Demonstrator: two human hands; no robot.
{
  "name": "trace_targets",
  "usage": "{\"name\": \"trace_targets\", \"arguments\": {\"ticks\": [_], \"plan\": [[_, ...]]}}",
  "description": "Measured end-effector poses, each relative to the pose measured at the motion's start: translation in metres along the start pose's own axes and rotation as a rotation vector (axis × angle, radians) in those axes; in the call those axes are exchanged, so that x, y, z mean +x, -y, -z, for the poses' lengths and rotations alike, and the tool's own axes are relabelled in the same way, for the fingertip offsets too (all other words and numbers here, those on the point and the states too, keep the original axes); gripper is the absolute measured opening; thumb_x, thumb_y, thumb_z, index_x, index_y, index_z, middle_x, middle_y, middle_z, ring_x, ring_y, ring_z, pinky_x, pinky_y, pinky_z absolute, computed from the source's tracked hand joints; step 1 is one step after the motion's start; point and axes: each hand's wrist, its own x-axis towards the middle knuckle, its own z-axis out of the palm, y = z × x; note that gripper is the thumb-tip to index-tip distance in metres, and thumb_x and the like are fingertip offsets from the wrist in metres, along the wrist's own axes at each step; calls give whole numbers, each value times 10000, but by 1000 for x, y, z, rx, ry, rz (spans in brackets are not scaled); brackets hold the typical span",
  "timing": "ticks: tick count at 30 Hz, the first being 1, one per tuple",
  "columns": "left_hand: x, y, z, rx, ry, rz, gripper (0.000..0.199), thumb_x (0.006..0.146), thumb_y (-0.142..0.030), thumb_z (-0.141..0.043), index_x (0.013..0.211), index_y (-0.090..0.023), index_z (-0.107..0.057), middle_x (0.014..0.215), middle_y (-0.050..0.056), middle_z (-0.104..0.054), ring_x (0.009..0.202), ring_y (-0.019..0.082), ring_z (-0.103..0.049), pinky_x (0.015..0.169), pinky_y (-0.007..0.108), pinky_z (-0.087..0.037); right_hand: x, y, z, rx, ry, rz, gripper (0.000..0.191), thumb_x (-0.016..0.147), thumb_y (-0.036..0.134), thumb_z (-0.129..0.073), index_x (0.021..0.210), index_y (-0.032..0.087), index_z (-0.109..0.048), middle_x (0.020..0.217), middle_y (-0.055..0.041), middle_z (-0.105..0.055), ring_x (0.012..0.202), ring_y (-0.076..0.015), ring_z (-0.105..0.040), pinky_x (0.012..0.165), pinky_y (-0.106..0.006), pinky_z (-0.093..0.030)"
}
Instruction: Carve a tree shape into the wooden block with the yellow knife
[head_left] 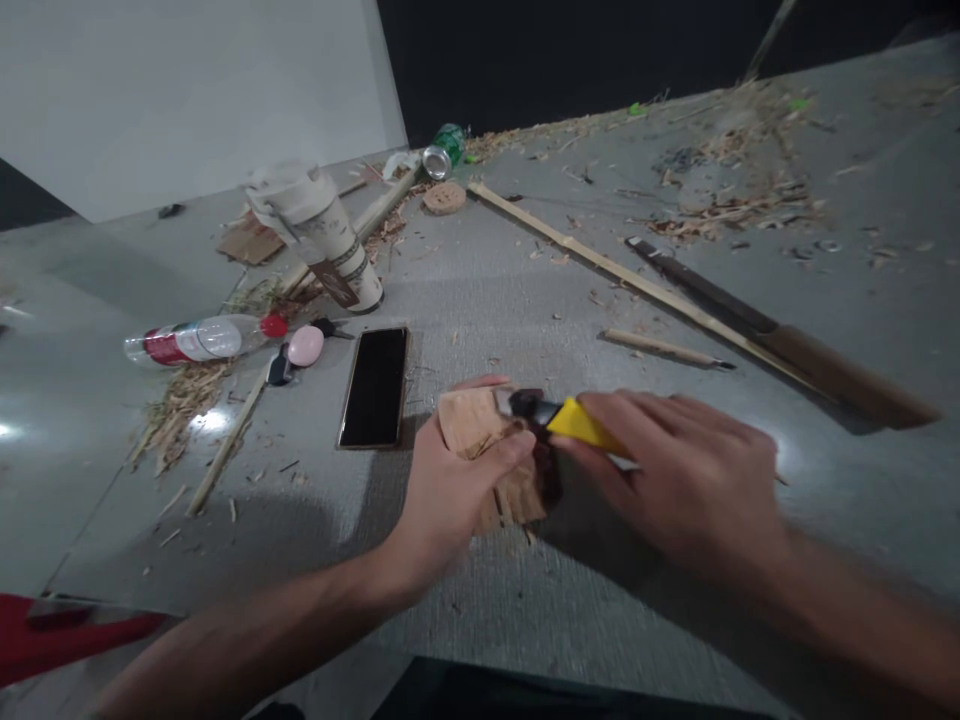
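Note:
In the head view a pale, partly carved wooden block stands on the grey table, darker along its right side. My left hand wraps round it from the left, the thumb lying across its front. A yellow-handled tool with a dark neck, looking like a carving knife, is in my right hand. Its short metal end meets the block's upper right, close to my left thumb. Both hands are closed. The tool's exact tip is blurred, and my fingers cover part of its handle.
Left of the block lies a phone. Beyond it are a plastic bottle, a tall patterned cup and a green can. A long bamboo stick, a sheathed blade and a thin wooden-handled tool lie to the right, among scattered shavings.

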Motion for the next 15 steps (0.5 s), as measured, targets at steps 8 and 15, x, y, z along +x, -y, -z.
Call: {"name": "trace_targets", "arguments": {"ticks": [8,15], "plan": [[2,0,6,-170,96,130,466,975,-520,-704,1324,-221,-626,988,66,-777,798,228,-771,722,370,-666,4,-34,-4,43,-66,-223,281,1045,466,-611,1029,198,-693,706,-25,-674,560,-174,-583,547,-324,-358],[8,6,13,-215,114,163,502,984,-628,-611,1163,-179,-750,979,101,-782,801,250,-769,750,388,-652,6,-28,-9,244,32,-236,268,1043,444,-616,942,200,-658,602,54,-511,501,-123,-476,516,-291,-324]]}}
